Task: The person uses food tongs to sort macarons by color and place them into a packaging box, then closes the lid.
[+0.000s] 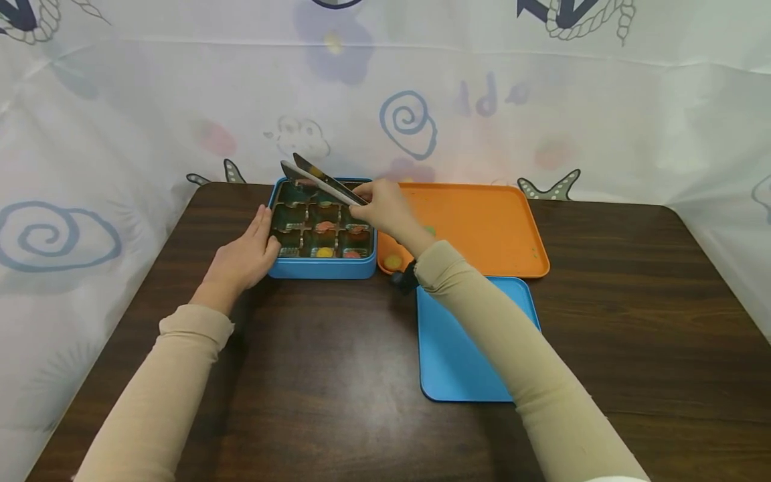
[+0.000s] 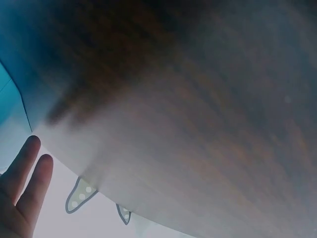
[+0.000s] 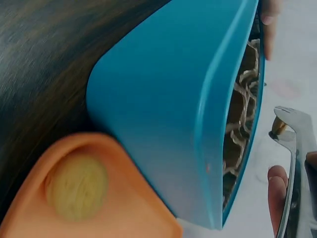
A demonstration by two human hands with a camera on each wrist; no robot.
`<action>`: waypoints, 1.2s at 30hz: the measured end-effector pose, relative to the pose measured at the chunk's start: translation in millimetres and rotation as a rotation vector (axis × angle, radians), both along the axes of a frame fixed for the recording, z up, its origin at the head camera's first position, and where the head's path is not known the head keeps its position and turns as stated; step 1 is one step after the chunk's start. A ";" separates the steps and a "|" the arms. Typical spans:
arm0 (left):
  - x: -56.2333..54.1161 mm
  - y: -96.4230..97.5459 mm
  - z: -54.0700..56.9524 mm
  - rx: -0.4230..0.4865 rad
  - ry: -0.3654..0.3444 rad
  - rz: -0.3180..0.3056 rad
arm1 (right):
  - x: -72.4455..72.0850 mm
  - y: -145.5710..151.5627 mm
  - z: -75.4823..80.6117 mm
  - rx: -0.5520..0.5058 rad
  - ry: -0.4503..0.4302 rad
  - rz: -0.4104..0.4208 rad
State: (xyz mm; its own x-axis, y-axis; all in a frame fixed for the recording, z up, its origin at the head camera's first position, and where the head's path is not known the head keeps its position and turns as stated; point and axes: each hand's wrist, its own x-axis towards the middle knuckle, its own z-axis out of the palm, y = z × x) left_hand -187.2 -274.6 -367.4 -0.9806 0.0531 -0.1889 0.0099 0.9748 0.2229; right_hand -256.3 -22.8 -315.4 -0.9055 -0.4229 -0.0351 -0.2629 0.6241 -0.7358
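Blue box [image 1: 322, 270]: stands at the rear of the table [image 1: 325, 355], its divided insert facing up. A yellow piece [image 1: 324, 252] lies in the front middle compartment, a reddish piece [image 1: 352, 254] in the front right one.

Left hand [image 1: 241, 260]: fingers extended, laid against the box's left side; grips nothing. Right hand [image 1: 388, 207]: fingers closed about the tongs [image 1: 328, 178], whose ends stand over the rear left of the box. The right wrist view shows a small brownish piece [image 3: 279, 126] between the tong tips.

Surroundings: an orange tray [image 1: 476, 227] sits directly beside the box on the right, bearing a yellow round piece [image 1: 393, 262] at its near left corner and a green piece [image 1: 430, 230], partly hidden. A blue tray [image 1: 458, 348] lies at its near edge; overlap cannot be determined. A patterned curtain [image 1: 211, 87] hangs behind the table.

Obstructions: the right sleeve [image 1: 500, 335] crosses both trays; the tongs and right hand screen some rear compartments.
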 end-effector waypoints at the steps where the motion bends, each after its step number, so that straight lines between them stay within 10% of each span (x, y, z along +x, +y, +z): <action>1: 0.2 -0.3 0.1 -0.002 0.000 0.000 | 0.7 -2.8 -0.3 0.007 0.001 -0.007; 17: -1.1 2.0 2.0 -0.010 -0.005 -0.013 | 4.8 -5.7 -1.8 0.055 0.050 -0.026; 28: 0.0 0.7 0.6 -0.014 -0.014 -0.010 | 3.9 30.5 2.7 0.034 0.188 0.002; 36: -1.1 0.5 -0.2 -0.013 -0.005 -0.018 | 13.6 69.6 18.6 0.047 0.118 0.045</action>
